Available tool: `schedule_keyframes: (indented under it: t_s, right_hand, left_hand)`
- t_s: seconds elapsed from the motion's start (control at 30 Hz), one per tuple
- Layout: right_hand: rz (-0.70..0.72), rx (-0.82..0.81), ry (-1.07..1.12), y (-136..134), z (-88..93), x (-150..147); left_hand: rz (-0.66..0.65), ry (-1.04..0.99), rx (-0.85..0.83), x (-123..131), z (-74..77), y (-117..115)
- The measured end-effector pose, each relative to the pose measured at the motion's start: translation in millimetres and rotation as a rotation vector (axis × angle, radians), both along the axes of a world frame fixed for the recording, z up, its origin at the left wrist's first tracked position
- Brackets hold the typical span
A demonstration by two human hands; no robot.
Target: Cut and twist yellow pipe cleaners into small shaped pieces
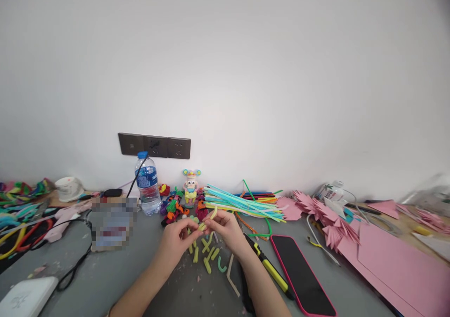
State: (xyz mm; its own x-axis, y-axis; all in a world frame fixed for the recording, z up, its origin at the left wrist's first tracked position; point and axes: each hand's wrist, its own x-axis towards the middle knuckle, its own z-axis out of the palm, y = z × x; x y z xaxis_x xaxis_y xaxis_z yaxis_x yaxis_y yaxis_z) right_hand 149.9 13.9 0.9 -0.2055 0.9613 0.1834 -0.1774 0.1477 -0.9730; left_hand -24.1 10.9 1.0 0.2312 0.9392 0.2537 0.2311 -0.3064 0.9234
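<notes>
Above the grey table mat [168, 289], my left hand [178, 241] and my right hand [225, 230] meet with pinched fingertips. Between them is a pale yellow pipe cleaner [214, 212], one end of it sticking up past my right fingers. Several short yellow-green pipe cleaner pieces [207, 264] lie scattered just below my hands, some of them crossed. A curved mint-green piece [221, 264] and a bent beige pipe cleaner [230, 277] rest beside my right wrist. My fingers cover part of the held piece.
Behind my hands lie a bundle of long pipe cleaners [242, 203], a small figurine [191, 190] and a water bottle [148, 188]. A yellow-and-black cutter [272, 272] and a pink-cased phone [300, 275] are on the right, near pink paper [393, 256]. A pink glue gun [61, 221] lies left.
</notes>
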Motion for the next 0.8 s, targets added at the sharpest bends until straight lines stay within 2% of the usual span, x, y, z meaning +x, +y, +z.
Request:
schedule_keyframes:
  t_s: [0.13,0.47,0.6,0.7,0.8]
  right_hand:
    - [0.003,0.002,-0.012,-0.3,1.5,0.8]
    - [0.012,0.004,-0.001,1.6,-2.1,2.4]
    - [0.035,-0.025,0.011,1.9,-5.5,1.3]
    - [0.071,0.004,0.021,1.0,-7.0,-0.4]
    - [0.034,0.063,-0.055,-0.1,-5.5,-0.7]
  left_hand:
    - [0.031,0.027,0.043,-2.5,-1.0,1.7]
    - [0.013,0.188,0.159,-4.5,1.1,-0.5]
    - [0.017,0.141,0.184,-4.7,0.2,-0.5]
    - [-0.006,0.124,0.14,-3.5,1.7,-0.9]
    - [-0.024,0.068,0.031,-1.4,5.2,-1.9]
